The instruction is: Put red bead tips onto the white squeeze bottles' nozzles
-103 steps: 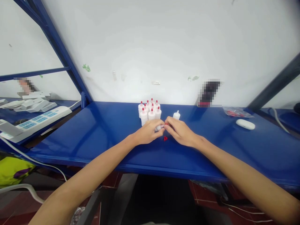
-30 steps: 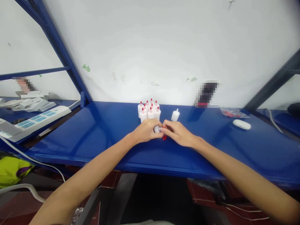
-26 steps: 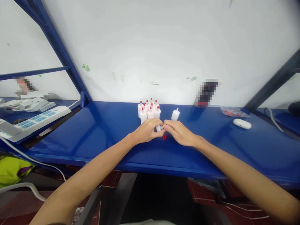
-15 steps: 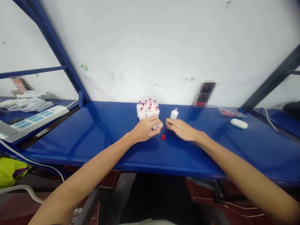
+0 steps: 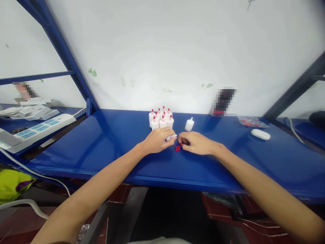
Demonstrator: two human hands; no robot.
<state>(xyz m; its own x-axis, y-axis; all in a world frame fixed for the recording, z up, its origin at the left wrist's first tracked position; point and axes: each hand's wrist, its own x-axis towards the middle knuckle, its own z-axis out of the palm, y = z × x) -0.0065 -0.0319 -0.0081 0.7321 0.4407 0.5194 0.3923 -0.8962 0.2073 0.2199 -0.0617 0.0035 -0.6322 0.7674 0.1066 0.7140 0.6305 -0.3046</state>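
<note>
The left hand (image 5: 159, 139) grips a white bottle (image 5: 170, 137), tilted sideways, above the blue table (image 5: 101, 145). The right hand (image 5: 196, 142) has bent fingers near some red caps (image 5: 177, 148); whether they pinch one, I cannot tell. Capped bottles (image 5: 162, 123) stand grouped behind the left hand.

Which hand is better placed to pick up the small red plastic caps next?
Probably the right hand: it is beside the caps, while the left hand holds a white plastic bottle.

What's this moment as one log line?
left hand: holding uncapped white bottle | right hand: at red caps | red-capped bottles: grouped beyond left hand
</note>
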